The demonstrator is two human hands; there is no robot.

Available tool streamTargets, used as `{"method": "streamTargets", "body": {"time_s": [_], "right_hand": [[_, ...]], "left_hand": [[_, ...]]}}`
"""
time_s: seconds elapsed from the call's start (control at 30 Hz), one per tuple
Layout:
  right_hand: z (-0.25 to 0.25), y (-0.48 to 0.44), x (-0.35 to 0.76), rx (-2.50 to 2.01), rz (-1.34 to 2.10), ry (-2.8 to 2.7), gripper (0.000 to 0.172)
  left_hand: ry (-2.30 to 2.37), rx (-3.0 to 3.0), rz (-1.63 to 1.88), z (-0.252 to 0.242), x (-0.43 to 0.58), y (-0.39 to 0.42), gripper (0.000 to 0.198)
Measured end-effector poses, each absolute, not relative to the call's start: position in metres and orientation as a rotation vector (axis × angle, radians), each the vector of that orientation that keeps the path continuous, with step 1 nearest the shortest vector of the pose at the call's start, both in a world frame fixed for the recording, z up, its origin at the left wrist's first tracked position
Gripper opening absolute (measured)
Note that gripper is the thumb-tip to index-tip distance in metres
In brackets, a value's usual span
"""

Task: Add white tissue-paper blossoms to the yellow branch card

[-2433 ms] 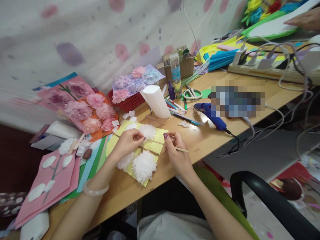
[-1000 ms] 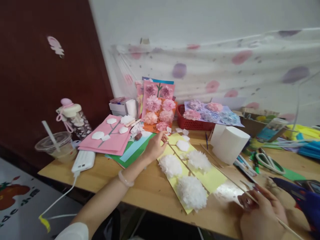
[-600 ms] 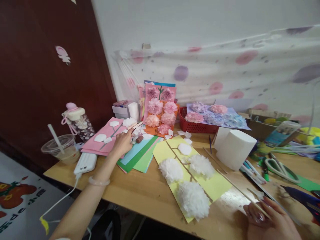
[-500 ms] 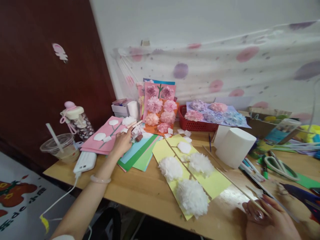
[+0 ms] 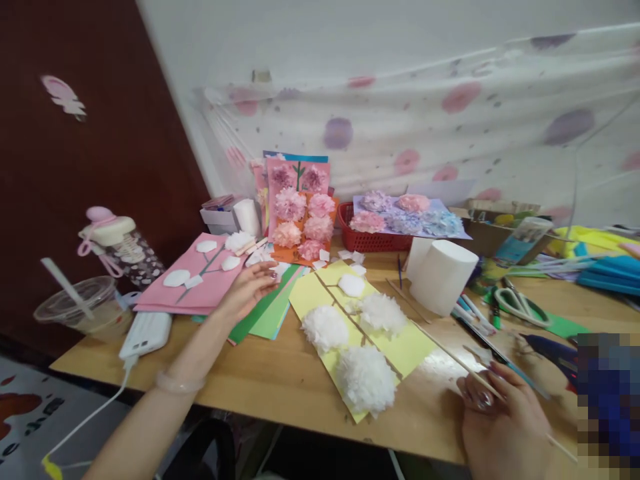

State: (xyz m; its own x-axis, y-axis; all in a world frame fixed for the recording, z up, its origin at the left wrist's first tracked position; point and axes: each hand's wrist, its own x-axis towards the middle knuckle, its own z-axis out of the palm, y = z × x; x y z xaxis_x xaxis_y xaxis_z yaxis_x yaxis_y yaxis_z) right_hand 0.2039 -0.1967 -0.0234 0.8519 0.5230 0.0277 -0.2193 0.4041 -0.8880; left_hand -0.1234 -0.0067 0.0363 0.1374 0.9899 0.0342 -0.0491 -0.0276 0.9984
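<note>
My left hand (image 5: 253, 288) is over the coloured paper sheets (image 5: 273, 313), right of the pink sheets (image 5: 200, 287). Its fingers are bent together near white paper pieces; what they hold, if anything, is too small to tell. My right hand (image 5: 505, 420), at the lower right, is closed on a thin stick (image 5: 460, 357), whose far end points to the yellow sheets (image 5: 417, 343). White fluffy paper flowers (image 5: 367, 379) and a flat white paper piece (image 5: 351, 285) lie on the yellow sheets.
A white roll (image 5: 444, 277) stands behind the stick. Flower cards and a red basket (image 5: 375, 241) are at the back. Scissors (image 5: 523, 303), pens and a glue gun (image 5: 550, 353) lie right; a cup (image 5: 95, 313), bottle (image 5: 133, 250) and power bank (image 5: 146, 332) are left.
The view has shifted right. My left hand has moved right, off the edge of the pink sheets, and its fingers are drawn closer together. My right hand still holds the stick.
</note>
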Motion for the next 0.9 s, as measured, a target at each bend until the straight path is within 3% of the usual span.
{"method": "streamTargets", "body": {"time_s": [0.3,0.43,0.6,0.9], "right_hand": [[-0.008,-0.199,0.189,-0.97,0.532,-0.18,0.027],[-0.012,-0.201,0.189,-0.974,0.532,-0.226,0.022],[-0.015,-0.202,0.189,-0.989,0.565,-0.286,0.023],[-0.015,-0.201,0.186,-1.06,0.603,-0.396,0.021]], "left_hand": [[0.706,0.923,0.534,0.036,0.005,-0.049,0.019],[0.636,0.912,0.475,0.028,0.028,-0.059,0.012],[0.599,1.079,0.476,0.014,0.023,-0.068,0.034],[0.536,1.155,0.404,0.0,0.019,-0.069,0.026]]}}
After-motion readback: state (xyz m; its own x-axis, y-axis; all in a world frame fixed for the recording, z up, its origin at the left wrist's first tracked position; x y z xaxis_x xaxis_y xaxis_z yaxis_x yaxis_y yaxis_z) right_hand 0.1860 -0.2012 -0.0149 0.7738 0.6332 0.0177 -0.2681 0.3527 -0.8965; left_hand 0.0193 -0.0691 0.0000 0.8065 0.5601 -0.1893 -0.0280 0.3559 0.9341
